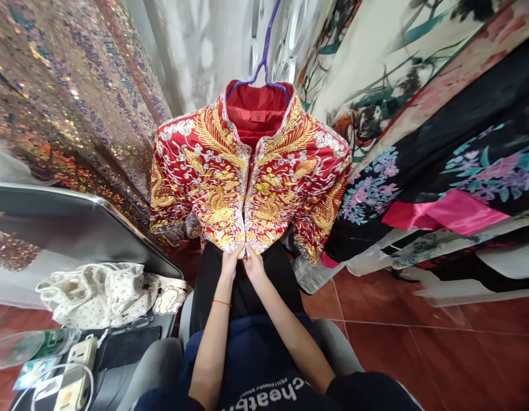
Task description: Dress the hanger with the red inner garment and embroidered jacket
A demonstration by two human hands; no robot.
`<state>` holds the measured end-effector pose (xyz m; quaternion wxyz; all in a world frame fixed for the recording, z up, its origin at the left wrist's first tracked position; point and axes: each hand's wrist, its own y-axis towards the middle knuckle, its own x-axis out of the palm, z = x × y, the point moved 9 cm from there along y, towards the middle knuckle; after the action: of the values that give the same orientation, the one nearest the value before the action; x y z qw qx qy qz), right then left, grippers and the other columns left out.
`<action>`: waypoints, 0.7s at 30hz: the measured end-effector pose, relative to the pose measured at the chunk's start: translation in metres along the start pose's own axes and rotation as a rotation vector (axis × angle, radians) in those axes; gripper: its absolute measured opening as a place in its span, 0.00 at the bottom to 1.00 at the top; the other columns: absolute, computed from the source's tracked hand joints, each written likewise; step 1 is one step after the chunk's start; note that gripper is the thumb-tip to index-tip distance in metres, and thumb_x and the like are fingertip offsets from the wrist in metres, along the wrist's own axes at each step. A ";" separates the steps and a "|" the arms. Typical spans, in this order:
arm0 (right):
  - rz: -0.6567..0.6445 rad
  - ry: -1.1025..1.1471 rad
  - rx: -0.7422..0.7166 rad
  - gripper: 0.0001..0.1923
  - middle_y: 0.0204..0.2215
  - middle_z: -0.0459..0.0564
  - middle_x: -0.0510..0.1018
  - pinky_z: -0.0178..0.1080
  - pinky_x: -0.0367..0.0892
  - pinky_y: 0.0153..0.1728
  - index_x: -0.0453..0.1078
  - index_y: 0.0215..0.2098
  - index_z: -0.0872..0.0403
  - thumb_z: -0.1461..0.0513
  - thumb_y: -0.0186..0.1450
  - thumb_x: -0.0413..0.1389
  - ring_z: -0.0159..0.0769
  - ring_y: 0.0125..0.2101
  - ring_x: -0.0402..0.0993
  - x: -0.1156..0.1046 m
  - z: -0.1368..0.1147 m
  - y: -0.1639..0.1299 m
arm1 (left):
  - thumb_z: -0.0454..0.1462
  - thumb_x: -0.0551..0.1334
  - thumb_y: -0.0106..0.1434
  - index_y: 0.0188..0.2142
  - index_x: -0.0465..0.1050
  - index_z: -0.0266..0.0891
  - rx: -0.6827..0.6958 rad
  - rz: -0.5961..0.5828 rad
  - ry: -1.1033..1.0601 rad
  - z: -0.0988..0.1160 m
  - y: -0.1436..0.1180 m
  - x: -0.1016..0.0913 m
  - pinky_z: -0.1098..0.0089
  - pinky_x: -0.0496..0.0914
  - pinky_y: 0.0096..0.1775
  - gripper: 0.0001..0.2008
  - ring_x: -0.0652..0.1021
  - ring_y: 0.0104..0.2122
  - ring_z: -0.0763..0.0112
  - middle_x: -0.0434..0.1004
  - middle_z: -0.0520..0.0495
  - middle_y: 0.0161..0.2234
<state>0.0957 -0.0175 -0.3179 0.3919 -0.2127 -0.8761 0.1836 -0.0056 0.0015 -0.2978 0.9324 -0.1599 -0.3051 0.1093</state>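
A red jacket (268, 188) with dense gold and silver embroidery hangs facing me on a purple hanger (265, 60). A small red label (258, 116) marked S shows inside its collar. At the bottom of the front opening, my left hand (232, 260) pinches the hem of one front panel. My right hand (253, 262) grips the hem of the other panel close beside it. The two front edges meet at my fingers, while a narrow gap runs between them higher up. Black cloth (264, 279) lies below the jacket, over my lap.
Sequinned fabric (93, 85) hangs at left. Black floral garments (439, 148) and a pink ribbon (456, 212) hang at right. A black chair (131, 348) on the left bears a white spotted cloth bag (97, 291), a plastic bottle (33, 347) and a power strip (78, 371). The floor (388, 342) is red tile.
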 end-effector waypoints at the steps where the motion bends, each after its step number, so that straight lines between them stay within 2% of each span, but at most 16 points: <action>1: 0.005 -0.006 0.006 0.19 0.41 0.53 0.84 0.39 0.77 0.38 0.77 0.37 0.53 0.57 0.49 0.71 0.42 0.43 0.80 0.000 0.002 -0.002 | 0.35 0.77 0.49 0.52 0.77 0.37 0.002 0.004 0.003 0.001 0.001 -0.001 0.57 0.65 0.64 0.29 0.76 0.58 0.58 0.78 0.41 0.55; 8: 0.022 -0.044 0.047 0.13 0.29 0.48 0.81 0.34 0.70 0.26 0.75 0.33 0.53 0.58 0.51 0.70 0.32 0.28 0.75 -0.005 0.006 -0.001 | 0.37 0.77 0.48 0.46 0.80 0.35 0.007 0.014 0.051 0.005 -0.001 -0.002 0.58 0.69 0.59 0.25 0.80 0.52 0.57 0.83 0.40 0.48; 11: 0.048 -0.084 0.061 0.13 0.22 0.45 0.76 0.33 0.63 0.20 0.73 0.29 0.53 0.57 0.52 0.69 0.29 0.23 0.70 -0.006 0.008 0.000 | 0.38 0.78 0.47 0.43 0.80 0.33 0.018 0.035 0.097 0.005 -0.005 -0.005 0.59 0.71 0.57 0.24 0.81 0.49 0.57 0.84 0.41 0.44; 14: 0.056 -0.144 0.090 0.14 0.17 0.42 0.71 0.33 0.58 0.17 0.70 0.26 0.52 0.54 0.53 0.68 0.28 0.19 0.65 -0.004 0.016 -0.009 | 0.39 0.78 0.46 0.43 0.80 0.33 0.003 0.049 0.138 0.005 -0.009 -0.011 0.60 0.71 0.56 0.24 0.82 0.47 0.58 0.84 0.41 0.43; 16: 0.031 -0.199 0.110 0.15 0.16 0.43 0.71 0.33 0.57 0.17 0.70 0.26 0.52 0.52 0.54 0.67 0.28 0.18 0.65 0.000 0.023 -0.020 | 0.39 0.78 0.46 0.43 0.80 0.33 -0.022 0.047 0.155 0.005 -0.008 -0.016 0.60 0.72 0.55 0.24 0.82 0.47 0.59 0.84 0.40 0.43; 18: -0.013 -0.265 0.111 0.15 0.19 0.45 0.74 0.33 0.59 0.19 0.72 0.26 0.52 0.51 0.54 0.66 0.30 0.20 0.69 0.006 0.024 -0.031 | 0.41 0.77 0.47 0.42 0.80 0.32 -0.053 0.033 0.161 0.003 -0.006 -0.020 0.58 0.72 0.54 0.24 0.82 0.45 0.58 0.84 0.39 0.42; 21: -0.081 -0.393 0.064 0.16 0.24 0.47 0.79 0.33 0.60 0.23 0.75 0.29 0.53 0.50 0.53 0.67 0.32 0.25 0.74 0.013 0.010 -0.035 | 0.41 0.78 0.46 0.42 0.80 0.33 -0.075 -0.002 0.150 0.003 0.000 -0.023 0.57 0.72 0.55 0.25 0.82 0.47 0.56 0.84 0.39 0.42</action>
<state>0.0723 -0.0423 -0.2991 0.2272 -0.1249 -0.9372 0.2334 -0.0253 -0.0044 -0.3078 0.9462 -0.2019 -0.2384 0.0845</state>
